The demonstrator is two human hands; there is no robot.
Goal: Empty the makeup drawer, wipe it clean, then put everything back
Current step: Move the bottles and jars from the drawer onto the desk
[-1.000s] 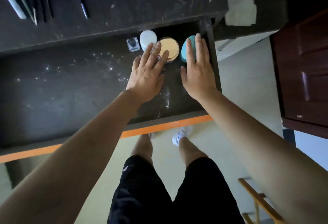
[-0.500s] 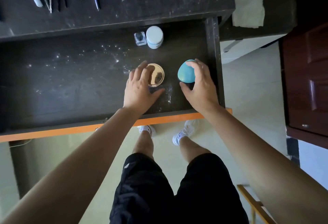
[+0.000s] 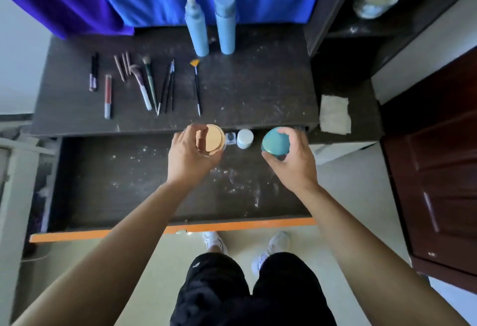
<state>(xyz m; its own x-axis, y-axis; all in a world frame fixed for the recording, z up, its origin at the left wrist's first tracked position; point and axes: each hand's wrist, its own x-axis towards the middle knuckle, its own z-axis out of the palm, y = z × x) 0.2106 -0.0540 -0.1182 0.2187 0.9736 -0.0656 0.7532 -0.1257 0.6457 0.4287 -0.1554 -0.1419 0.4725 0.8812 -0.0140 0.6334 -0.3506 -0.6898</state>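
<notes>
Mid-frame, left hand [image 3: 192,156] was gripping the gold-lidded jar [image 3: 212,139], right hand [image 3: 291,156] clutched the teal container [image 3: 275,142], both above the dusty open drawer [image 3: 124,183].

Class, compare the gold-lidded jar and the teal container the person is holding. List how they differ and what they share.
The gold-lidded jar has a flat gold top; the teal container has a domed teal one. The left hand grips the jar; the right hand grips the teal container. Both are round and held over the open drawer.
</notes>
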